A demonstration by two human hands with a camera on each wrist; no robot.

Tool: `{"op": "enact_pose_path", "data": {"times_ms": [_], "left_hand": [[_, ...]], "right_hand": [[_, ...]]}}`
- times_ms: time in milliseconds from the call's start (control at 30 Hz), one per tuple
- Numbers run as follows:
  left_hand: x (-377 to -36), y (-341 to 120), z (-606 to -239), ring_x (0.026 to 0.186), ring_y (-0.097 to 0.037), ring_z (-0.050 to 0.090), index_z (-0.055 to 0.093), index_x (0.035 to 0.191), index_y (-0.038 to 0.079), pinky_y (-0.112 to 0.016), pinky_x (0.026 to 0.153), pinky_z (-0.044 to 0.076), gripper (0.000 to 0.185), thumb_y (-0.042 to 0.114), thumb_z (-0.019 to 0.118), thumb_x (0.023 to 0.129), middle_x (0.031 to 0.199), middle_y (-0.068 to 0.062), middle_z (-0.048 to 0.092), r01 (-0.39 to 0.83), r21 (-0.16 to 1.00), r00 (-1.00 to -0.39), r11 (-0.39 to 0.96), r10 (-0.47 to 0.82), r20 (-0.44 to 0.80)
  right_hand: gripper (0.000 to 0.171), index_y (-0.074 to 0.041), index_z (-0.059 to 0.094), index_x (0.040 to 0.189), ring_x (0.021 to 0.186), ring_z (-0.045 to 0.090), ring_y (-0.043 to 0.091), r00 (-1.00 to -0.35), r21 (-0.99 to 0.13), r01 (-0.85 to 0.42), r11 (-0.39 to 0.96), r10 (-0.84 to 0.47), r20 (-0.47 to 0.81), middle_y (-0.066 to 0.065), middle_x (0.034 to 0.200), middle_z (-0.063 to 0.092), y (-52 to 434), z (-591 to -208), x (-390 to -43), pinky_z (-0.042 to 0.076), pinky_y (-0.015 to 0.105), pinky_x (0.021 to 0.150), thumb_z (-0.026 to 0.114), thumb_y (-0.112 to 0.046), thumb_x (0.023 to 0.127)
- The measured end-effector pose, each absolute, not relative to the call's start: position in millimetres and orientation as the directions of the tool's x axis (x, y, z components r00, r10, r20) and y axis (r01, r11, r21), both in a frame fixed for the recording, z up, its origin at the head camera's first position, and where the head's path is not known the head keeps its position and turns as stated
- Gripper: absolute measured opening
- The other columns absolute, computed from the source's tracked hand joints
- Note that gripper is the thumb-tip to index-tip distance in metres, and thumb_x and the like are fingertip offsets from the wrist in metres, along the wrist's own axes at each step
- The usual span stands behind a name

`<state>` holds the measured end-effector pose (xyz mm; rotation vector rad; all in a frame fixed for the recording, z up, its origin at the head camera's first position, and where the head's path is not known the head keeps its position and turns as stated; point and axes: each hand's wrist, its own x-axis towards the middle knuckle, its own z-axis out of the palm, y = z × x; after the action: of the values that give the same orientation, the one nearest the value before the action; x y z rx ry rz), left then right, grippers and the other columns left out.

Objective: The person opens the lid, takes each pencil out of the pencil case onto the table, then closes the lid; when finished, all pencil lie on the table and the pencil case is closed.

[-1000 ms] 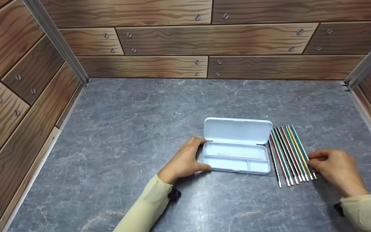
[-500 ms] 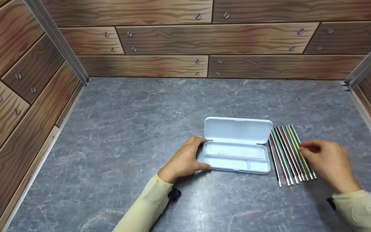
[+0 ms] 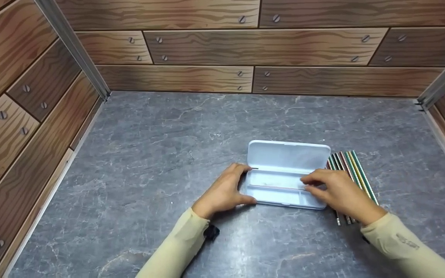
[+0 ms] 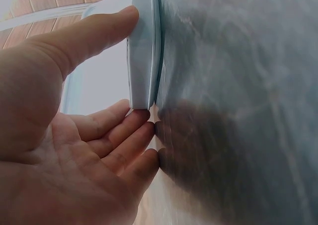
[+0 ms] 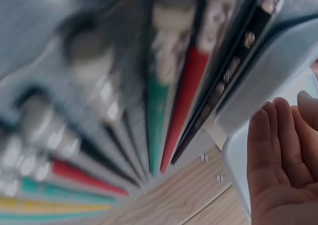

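A pale blue pencil case [image 3: 288, 156] stands with its lid raised, showing a long compartment at the back and smaller ones in front. My left hand [image 3: 224, 191] grips its left end, thumb at the front corner and fingers round the back. In the left wrist view the thumb presses the side of the case [image 4: 140, 51]. Over the right part of the tray is my right hand [image 3: 342, 193], thumb and forefinger slightly apart, with nothing visible between them. A thin reddish line runs along the divider; I cannot tell what it is.
Several striped pencils [image 3: 357, 170] lie side by side right of the case, partly hidden under the right hand. Their eraser ends [image 5: 174, 11] face me. Wood-patterned walls [image 3: 207, 46] enclose the grey marbled tabletop [image 3: 168, 127].
My right hand has moved left from the right edge of the pencil row to above the case. My left hand keeps its hold on the case. The view has shifted slightly.
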<state>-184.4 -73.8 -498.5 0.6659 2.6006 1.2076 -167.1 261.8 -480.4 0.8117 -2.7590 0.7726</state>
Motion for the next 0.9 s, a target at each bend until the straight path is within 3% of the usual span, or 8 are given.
{"op": "enact_pose_path", "data": {"times_ms": [333, 567, 900], "left_hand": [[-185.2, -72.3, -498.3, 0.14, -0.03, 0.06, 0.057, 0.154, 0.001, -0.046, 0.128, 0.048, 0.086, 0.02, 0.1, 0.082, 0.149, -0.016, 0.062, 0.331, 0.756, -0.874, 0.565, 0.486, 0.019], [-184.7, -73.4, -500.2, 0.14, -0.03, 0.059, 0.057, 0.154, 0.0, -0.046, 0.129, 0.048, 0.086, 0.019, 0.1, 0.082, 0.15, -0.016, 0.062, 0.33, 0.759, -0.876, 0.561, 0.482, 0.024], [-184.9, -73.3, -499.9, 0.141, -0.031, 0.06, 0.057, 0.154, 0.001, -0.046, 0.129, 0.047, 0.087, 0.021, 0.101, 0.082, 0.151, -0.016, 0.062, 0.335, 0.745, -0.877, 0.577, 0.48, 0.022]], "right_hand": [[0.023, -0.008, 0.086, 0.116, 0.099, 0.082, 0.025, -0.884, -0.529, -0.445, 0.723, -0.45, 0.128, 0.005, 0.109, 0.087, 257.5, -481.6, -169.7, 0.068, 0.043, 0.092, 0.087, -0.007, 0.093], [0.024, -0.003, 0.083, 0.122, 0.096, 0.077, 0.014, -0.865, -0.588, -0.429, 0.686, -0.499, 0.049, 0.005, 0.108, 0.085, 254.6, -480.6, -176.2, 0.066, 0.032, 0.089, 0.082, -0.007, 0.098], [0.018, -0.006, 0.083, 0.118, 0.094, 0.065, 0.002, -0.848, -0.604, -0.429, 0.671, -0.53, 0.014, 0.0, 0.103, 0.078, 254.5, -480.4, -178.7, 0.059, 0.026, 0.084, 0.079, -0.007, 0.101]]}}
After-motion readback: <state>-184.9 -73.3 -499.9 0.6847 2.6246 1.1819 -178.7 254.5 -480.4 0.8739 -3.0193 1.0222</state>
